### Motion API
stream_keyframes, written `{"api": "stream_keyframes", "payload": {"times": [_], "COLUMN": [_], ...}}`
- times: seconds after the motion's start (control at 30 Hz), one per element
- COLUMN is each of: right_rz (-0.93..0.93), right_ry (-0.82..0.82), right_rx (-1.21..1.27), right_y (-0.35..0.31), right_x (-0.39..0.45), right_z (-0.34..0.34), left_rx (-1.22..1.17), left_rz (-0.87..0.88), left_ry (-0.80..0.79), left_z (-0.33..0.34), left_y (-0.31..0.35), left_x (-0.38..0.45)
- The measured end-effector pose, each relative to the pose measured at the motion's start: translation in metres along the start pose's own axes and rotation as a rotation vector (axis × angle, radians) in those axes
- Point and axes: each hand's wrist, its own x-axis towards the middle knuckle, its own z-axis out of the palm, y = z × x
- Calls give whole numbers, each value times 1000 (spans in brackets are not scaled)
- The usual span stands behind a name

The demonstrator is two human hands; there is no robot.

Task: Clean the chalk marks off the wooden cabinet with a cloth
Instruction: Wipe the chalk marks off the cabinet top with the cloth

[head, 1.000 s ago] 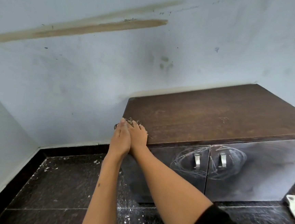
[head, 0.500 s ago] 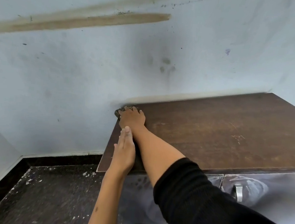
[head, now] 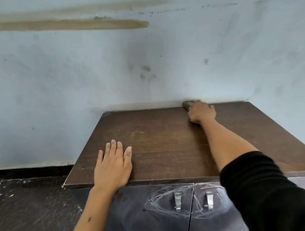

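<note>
A low wooden cabinet [head: 164, 144] with a dark brown top stands against the wall. White chalk scribbles [head: 168, 199] ring the two metal handles on its dark doors. My right hand [head: 201, 112] presses a dark cloth [head: 186, 104] onto the far edge of the top, right at the wall; most of the cloth is hidden under my fingers. My left hand [head: 113, 165] lies flat, fingers straight, on the near left part of the top by the front edge.
A stained pale blue wall [head: 115, 66] rises directly behind the cabinet. The dark speckled floor [head: 20, 205] to the left carries white dust and crumbs. The metal door handles [head: 177, 200] stick out from the cabinet front below my arms.
My right hand has slid the cloth rightward along the back edge from the far left corner. My left hand has moved from the left edge onto the top, lying flat.
</note>
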Motion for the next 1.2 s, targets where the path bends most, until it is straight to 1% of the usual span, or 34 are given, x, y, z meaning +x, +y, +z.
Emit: {"api": "stream_keyframes", "payload": {"times": [0.17, 0.23, 0.33, 0.4, 0.47, 0.53, 0.6, 0.63, 0.7, 0.77, 0.8, 0.87, 0.93, 1.03, 1.2], "right_rz": [248, 329, 363, 297, 194, 75, -90, -189, -394, -520, -541, -523, -525, -461, -159], "right_ry": [67, 79, 95, 119, 127, 125, 118, 107, 48, 0, -8, -32, 6, 95, 172], "right_rx": [-47, -50, -57, -62, -38, 16, 88, 113, 101, -9, -23, 137, 265, 228, 62], "right_y": [106, 120, 104, 78, 38, -17, -77, -106, -151, -166, -164, -149, -124, -67, 56], "right_x": [-18, -30, -45, -63, -85, -115, -152, -171, -207, -236, -243, -244, -240, -227, -210], "right_z": [-20, -21, -17, -15, -9, 1, 11, 15, 25, 26, 22, 13, 6, 6, -13], "left_rx": [29, 32, 1, -73, -212, -399, -557, -585, -546, -484, -494, -513, -478, -394, -230], "left_rz": [-9, -16, -10, 6, -1, -37, -51, -40, -3, 18, 18, 33, 78, 119, 197], "left_ry": [29, 37, 43, 53, 74, 89, 87, 91, 108, 131, 121, 78, 31, -32, -98], "left_z": [1, 1, 0, -1, -5, -13, -24, -29, -37, -43, -45, -48, -47, -33, -5], "left_y": [4, 5, 6, 5, 6, 11, 22, 27, 37, 43, 46, 53, 59, 67, 82], "left_x": [-2, -3, -5, -6, -9, -15, -23, -25, -31, -39, -43, -52, -57, -62, -76]}}
